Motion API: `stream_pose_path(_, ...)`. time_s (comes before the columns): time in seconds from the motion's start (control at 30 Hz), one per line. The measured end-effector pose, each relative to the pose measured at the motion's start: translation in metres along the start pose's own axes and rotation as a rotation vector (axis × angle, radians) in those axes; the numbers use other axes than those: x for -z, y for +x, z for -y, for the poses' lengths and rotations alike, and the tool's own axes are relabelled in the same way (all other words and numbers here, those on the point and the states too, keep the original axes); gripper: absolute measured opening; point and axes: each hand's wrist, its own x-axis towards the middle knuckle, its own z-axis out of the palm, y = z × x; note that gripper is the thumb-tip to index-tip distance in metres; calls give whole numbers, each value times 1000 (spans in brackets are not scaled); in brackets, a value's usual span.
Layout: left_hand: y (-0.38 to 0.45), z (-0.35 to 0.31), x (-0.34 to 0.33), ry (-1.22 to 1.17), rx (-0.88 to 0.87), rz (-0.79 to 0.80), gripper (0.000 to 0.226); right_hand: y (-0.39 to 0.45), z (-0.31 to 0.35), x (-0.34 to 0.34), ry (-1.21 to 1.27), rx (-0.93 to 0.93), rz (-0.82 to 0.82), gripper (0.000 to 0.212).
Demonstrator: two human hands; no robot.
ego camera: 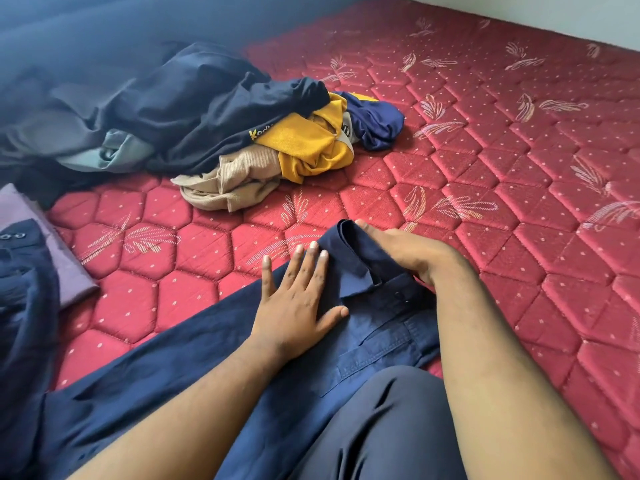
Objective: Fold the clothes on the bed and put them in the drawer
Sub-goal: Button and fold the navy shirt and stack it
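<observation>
Knee: a leg in dark blue cloth (377,424) is seen nearest, at the lower edge, lying over the hem end of the shirt
Navy shirt: a navy button shirt (194,358) is spread flat on the red mattress, straight in front of the person, collar end farthest away, chest pocket showing near the right forearm
Left hand: the left hand (298,303) is laid flat on the shirt just below the collar, fingers straight and spread, nothing clasped
Right hand: the right hand (405,251) is set on the collar's right side, fingers extended along the cloth; whether the thumb pinches the collar from below cannot be told
Collar: the collar (349,251) is seen between the two hands, touched by both
Mattress: a red quilted mattress (485,188) with a pale leaf pattern is under everything
Left edge: a mauve folded garment (41,244) is lying at the left, partly covered by a dark blue garment (24,306) with buttons
Far pile: an unfolded heap (221,133) is lying well apart beyond the hands, with black, grey, beige, yellow and blue pieces tangled together
Drawer: not seen in this view
</observation>
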Motion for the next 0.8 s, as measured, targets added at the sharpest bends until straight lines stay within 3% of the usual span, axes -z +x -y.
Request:
stream_pose_path(0.17, 2, -30, -6, -173, -13, -114, 69, 3, -11, -1, 330, 42, 55, 65)
stream_pose_path(0.27, 11, -49, -5, -356, 46, -126, 80, 6, -20, 3, 353, 19, 71, 57)
stream_pose_path(0.4, 19, -57, -12, -419, 118, -71, 66, 13, -27, 9, 383, -44, 16, 54)
stream_pose_path(0.53, 20, -58, -20, -353, 160, 9, 74, 20, -45, 14, 421, 66, -96, 17)
stream_pose_path(0.63, 20, -58, -23, -293, 159, 35, 77, 17, -46, 12, 347, 59, -48, 21)
stream_pose_path(0.73, 19, -58, -23, -311, 162, 42, 77, 15, -48, 15, 339, 42, 14, 44)
stream_pose_path(0.8, 19, -57, -23, -331, 160, 38, 78, 15, -52, 16, 387, 79, 33, 42)
